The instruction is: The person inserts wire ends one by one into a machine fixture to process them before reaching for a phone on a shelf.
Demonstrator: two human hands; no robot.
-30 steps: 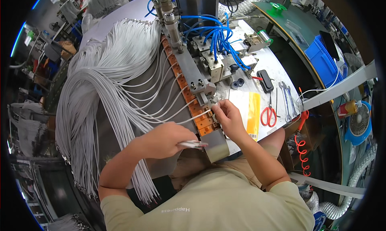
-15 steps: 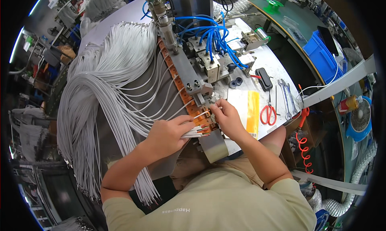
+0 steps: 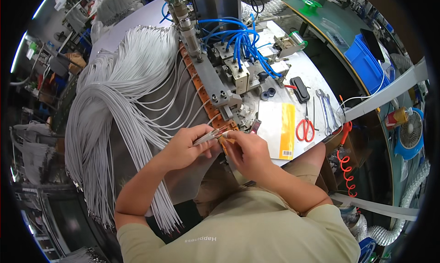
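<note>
My left hand [image 3: 185, 146] is closed around a small bunch of white cables [image 3: 207, 137], their bared, reddish tips pointing right. At those tips my right hand [image 3: 250, 153] has its fingers bent and pinched together on a cable end; the exact grip is partly hidden. Both hands are nearly touching, over the near end of an orange fixture strip [image 3: 201, 90] that runs along the machine [image 3: 213, 79]. Several single cables lead from the strip's slots to a large heap of white cables [image 3: 137, 57] on the left.
Blue air tubes [image 3: 243, 41] loop over the machine. On the white table to the right lie a white-and-yellow packet [image 3: 277, 130], red-handled scissors [image 3: 305, 129], wrenches [image 3: 325, 109] and a black case [image 3: 300, 90]. A coiled red hose [image 3: 347, 171] hangs beyond the table's edge.
My right hand has come down and left from the fixture to the cable tips in my left hand. The left hand has lifted the bunch slightly, tilting it.
</note>
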